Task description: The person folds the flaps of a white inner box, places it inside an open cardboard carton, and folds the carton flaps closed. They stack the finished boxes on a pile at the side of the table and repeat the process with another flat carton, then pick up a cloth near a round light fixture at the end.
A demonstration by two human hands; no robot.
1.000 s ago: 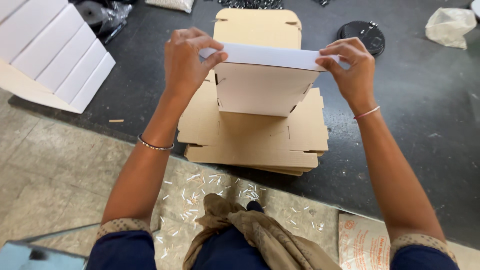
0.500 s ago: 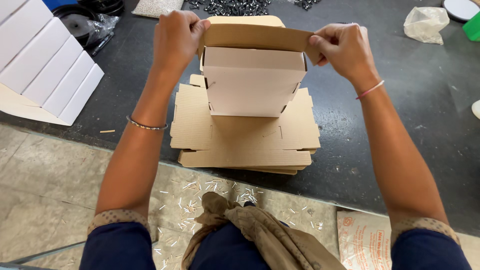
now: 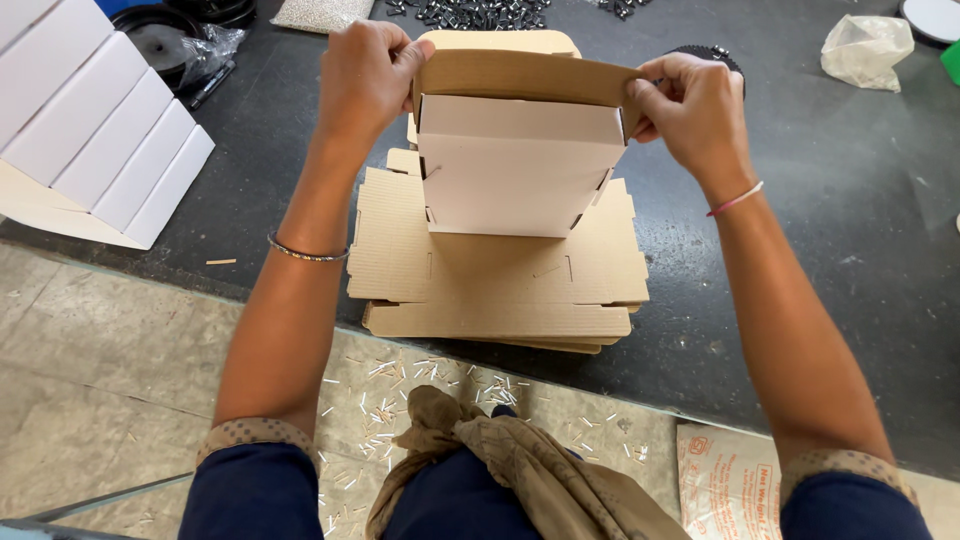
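Both hands held 1 small box point(image 3: 520, 165), white outside and brown inside, standing on a stack of flat cardboard blanks point(image 3: 500, 275) on the dark counter point(image 3: 820, 250). The left hand point(image 3: 365, 80) was closed on the left end of the box's brown top flap point(image 3: 525, 75), and the right hand point(image 3: 695, 110) pinched the flap's right end between thumb and fingers.

Judging by its shape, the box was mostly formed: the front wall and both side walls stood upright and the corners looked tucked. The top flap was raised and not yet folded down, so closing appeared to be what remained. The stack below the hands held several blanks not yet folded; the exact number could not be told from the edges.

To the left of the left hand, 4 finished white boxes point(image 3: 95, 130) leaned in a row. Beyond the hands lay a scatter of small dark parts point(image 3: 470, 12), and to the right of the right hand sat 1 crumpled clear bag point(image 3: 865, 50). Each wrist wore 1 thin bangle.
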